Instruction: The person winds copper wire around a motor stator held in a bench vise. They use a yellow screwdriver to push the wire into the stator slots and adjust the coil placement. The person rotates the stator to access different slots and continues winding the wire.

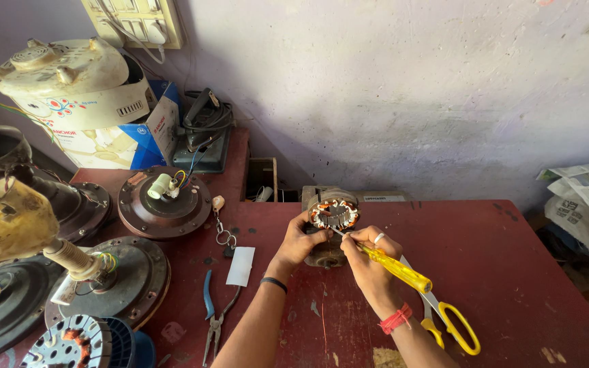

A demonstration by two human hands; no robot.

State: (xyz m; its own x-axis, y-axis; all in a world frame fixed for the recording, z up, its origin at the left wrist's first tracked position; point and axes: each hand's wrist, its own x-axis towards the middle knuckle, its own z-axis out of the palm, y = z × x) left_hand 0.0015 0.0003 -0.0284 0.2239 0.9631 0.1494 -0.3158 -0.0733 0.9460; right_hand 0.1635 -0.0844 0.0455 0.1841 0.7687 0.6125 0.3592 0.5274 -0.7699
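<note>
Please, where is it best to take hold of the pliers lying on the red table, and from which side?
Probably grip the pliers at the blue handles, coming from above. They lie flat on the table with the handles pointing away from the person and the jaws toward the near edge, and with free space around them left of the left hand.

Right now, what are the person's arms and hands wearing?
Both forearms are bare, no sleeves showing. The left hand has a thin black band at the wrist. The right hand has a red thread band at the wrist and a pale ring on one finger.
</note>
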